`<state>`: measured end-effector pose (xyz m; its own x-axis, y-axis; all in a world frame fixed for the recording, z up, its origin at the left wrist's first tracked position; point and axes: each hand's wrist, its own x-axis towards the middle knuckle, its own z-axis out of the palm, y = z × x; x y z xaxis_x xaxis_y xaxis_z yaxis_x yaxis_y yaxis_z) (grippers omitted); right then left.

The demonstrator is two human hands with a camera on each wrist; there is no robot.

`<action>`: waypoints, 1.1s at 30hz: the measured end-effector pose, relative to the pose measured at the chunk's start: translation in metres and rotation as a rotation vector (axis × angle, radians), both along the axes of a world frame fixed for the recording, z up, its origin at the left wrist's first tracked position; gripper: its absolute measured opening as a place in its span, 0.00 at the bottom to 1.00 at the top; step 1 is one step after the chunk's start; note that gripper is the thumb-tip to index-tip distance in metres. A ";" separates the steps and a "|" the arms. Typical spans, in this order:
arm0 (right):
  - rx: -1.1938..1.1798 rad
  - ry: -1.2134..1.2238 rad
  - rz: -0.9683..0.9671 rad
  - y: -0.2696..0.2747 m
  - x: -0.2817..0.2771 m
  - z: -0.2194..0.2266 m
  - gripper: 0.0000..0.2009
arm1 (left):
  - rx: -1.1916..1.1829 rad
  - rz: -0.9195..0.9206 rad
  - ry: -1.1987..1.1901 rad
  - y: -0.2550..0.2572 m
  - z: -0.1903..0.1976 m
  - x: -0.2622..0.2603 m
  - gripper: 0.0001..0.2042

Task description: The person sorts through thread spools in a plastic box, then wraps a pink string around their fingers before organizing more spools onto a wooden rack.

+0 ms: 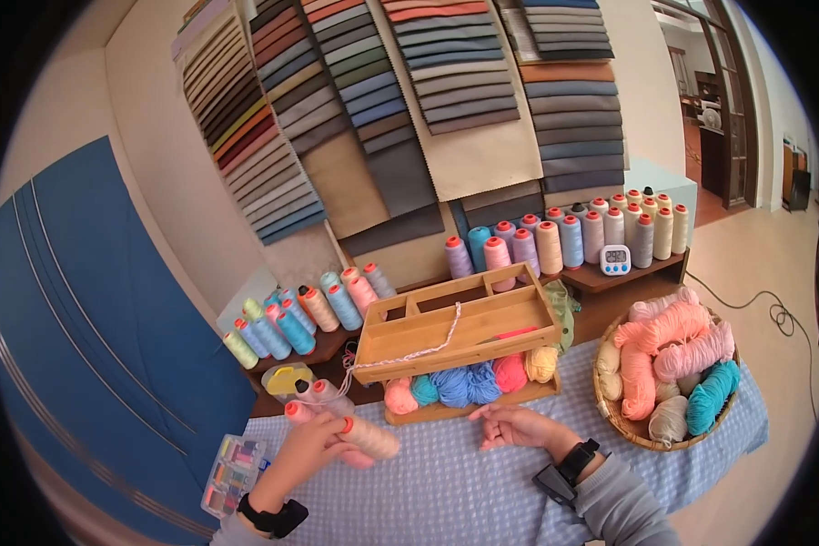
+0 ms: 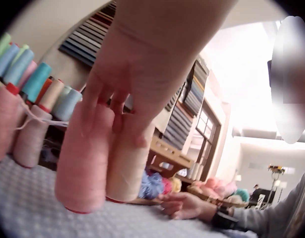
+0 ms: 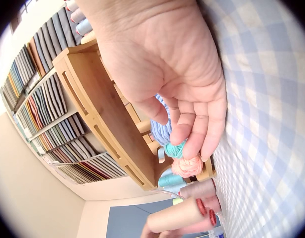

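My left hand grips two thread cones together, a peach one and a pink one, over the left part of the cloth. In the left wrist view the pink cone and the pale cone hang side by side from the fingers, low over the cloth. My right hand holds nothing; its fingers are loosely bent, beside the wooden organizer and yarn balls. Several other cones stand just behind the left hand, with a pale cord near them.
A two-level wooden organizer holds yarn balls below and a braided cord above. The yarn basket is at the right. Cones stand on shelves at both sides behind. A clear case of coloured items lies left on the checked cloth.
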<state>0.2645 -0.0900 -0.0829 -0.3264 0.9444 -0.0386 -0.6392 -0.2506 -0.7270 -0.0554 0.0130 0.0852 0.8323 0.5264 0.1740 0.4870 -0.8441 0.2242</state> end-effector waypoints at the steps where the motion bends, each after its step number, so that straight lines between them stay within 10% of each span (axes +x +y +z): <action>1: 0.004 0.008 -0.005 0.000 0.000 -0.001 0.15 | 0.004 -0.005 0.008 0.001 0.007 0.001 0.14; 6: 0.000 0.036 0.014 0.001 0.000 -0.003 0.15 | -0.654 0.004 -0.393 -0.012 0.062 0.028 0.14; 7: 0.004 0.041 0.007 0.001 0.000 -0.003 0.15 | -0.299 -0.131 -0.406 -0.002 0.069 0.035 0.13; 12: 0.013 0.012 0.005 0.000 0.000 -0.003 0.15 | -0.075 -0.117 -0.702 0.020 0.108 0.103 0.10; 14: 0.026 0.018 0.006 0.001 0.000 -0.004 0.15 | 0.380 -0.123 -0.644 0.029 0.116 0.139 0.12; 22: 0.051 0.059 0.017 0.003 0.000 -0.012 0.16 | 0.575 -0.038 -0.307 0.122 0.080 0.243 0.14; 33: 0.050 0.066 0.034 0.006 -0.002 -0.017 0.14 | 0.098 -0.096 0.013 0.155 0.040 0.312 0.16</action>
<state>0.2623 -0.0842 -0.0994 -0.3586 0.9330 0.0311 -0.6777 -0.2373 -0.6960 0.2566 0.1684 0.1253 0.8804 0.4252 0.2099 0.4052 -0.9045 0.1327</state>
